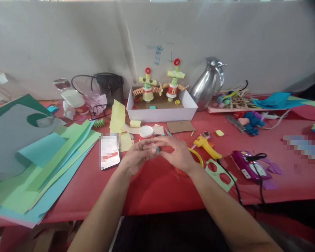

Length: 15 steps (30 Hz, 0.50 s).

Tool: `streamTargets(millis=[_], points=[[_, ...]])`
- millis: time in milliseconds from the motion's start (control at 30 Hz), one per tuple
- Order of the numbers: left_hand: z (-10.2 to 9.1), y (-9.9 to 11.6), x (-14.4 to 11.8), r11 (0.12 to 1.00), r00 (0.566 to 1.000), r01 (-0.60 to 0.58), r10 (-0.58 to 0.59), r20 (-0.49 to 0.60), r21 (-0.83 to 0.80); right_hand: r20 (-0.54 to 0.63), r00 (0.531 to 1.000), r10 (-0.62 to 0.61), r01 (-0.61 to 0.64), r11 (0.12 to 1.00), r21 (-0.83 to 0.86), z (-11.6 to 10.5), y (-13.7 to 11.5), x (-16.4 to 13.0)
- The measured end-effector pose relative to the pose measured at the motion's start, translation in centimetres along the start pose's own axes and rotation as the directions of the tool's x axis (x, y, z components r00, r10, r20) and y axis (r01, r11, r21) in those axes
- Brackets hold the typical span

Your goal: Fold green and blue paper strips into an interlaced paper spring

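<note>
My left hand [138,154] and my right hand [177,153] meet over the middle of the red table. A small blue-green piece [157,149] sits between their fingertips, pinched at the thumbs. Fingers cover most of it, so its exact kind cannot be made out. Just behind my hands stands a paper cup [146,132] with a white top, its lower part partly hidden. Under my right wrist lies a yellow ring [197,156], partly covered. To its right is a yellow hot glue gun [208,147].
A white box tray [161,115] holds two paper-cup figures [147,89] with folded arms. A steel jug [206,85] stands beside it. Coloured paper [60,157] and a phone [110,152] lie left. A purple power strip [249,166] with cables and green paper with cut holes [219,179] lie right.
</note>
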<state>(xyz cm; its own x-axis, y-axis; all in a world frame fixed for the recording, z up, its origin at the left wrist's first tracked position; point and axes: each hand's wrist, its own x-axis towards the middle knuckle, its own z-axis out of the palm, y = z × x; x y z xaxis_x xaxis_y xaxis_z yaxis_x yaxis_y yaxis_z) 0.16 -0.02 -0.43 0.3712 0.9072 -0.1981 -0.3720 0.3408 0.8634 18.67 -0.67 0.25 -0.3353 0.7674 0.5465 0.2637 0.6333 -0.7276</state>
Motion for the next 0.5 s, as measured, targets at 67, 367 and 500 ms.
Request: streamTargets(millis=[67, 367, 500], points=[[0.0, 0.0, 0.0, 1.0, 1.0, -0.021, 0.021, -0.002, 0.018, -0.016, 0.998, -0.054, 0.054, 0.998, -0.023, 0.1, 0.0, 0.0], [0.3, 0.1, -0.2, 0.984, 0.988, -0.15, 0.151, -0.005, 0.101, -0.075, 0.993, -0.095, 0.094, 0.995, -0.014, 0.6, 0.3, -0.2], [1.0, 0.1, -0.6, 0.941, 0.952, -0.291, 0.302, -0.041, 0.175, -0.165, 0.986, -0.037, 0.044, 0.998, 0.044, 0.9, 0.4, -0.2]])
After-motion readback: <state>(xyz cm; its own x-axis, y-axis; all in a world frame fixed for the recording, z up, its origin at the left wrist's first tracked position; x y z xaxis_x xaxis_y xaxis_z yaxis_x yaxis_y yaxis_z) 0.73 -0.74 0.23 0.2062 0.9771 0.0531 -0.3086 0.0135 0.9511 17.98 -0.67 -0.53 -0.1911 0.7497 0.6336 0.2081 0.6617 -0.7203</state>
